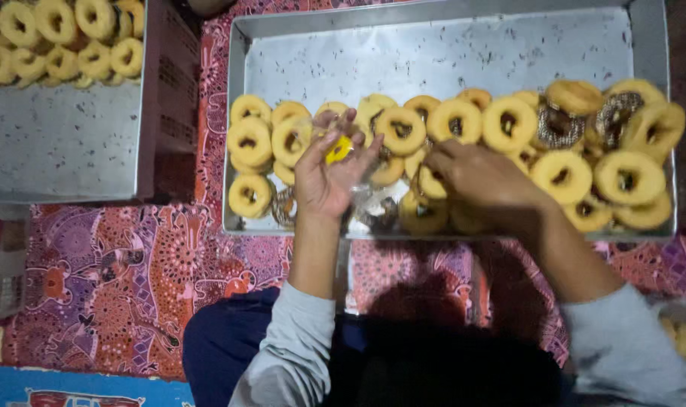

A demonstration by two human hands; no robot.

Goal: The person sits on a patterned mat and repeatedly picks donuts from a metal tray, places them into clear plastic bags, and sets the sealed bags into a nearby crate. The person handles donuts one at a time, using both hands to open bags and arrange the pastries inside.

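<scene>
Dozens of pale golden ring-shaped doughnuts [509, 124] crowd the near half of a large rectangular metal tray [433, 53], over which a person in grey sleeves works with both bare hands. Left hand [332, 169], palm turned up and fingers loosely curled, pinches a small bright yellow piece [338, 149] between thumb and fingertips; what the piece is cannot be told. Just beyond those fingers sits a plain doughnut [401, 130], and to their outer side more plain rings lie in a cluster. Right hand [475, 177] lies palm down among the doughnuts, fingers bent and pressed against a ring at its fingertips [432, 183]; whether it grips anything cannot be told. Between the two hands, close to the tray's near rim, a crumpled clear plastic wrapper [373, 203] shows dimly. Past the right hand, toward the tray's far end, a few doughnuts topped with dark sprinkles [560, 126] lie among the plain ones. Well off beyond the left hand, a second metal tray [56, 143] carries another heap of plain rings at its far edge. Both trays rest on a red-and-purple patterned cloth [132, 271].
</scene>
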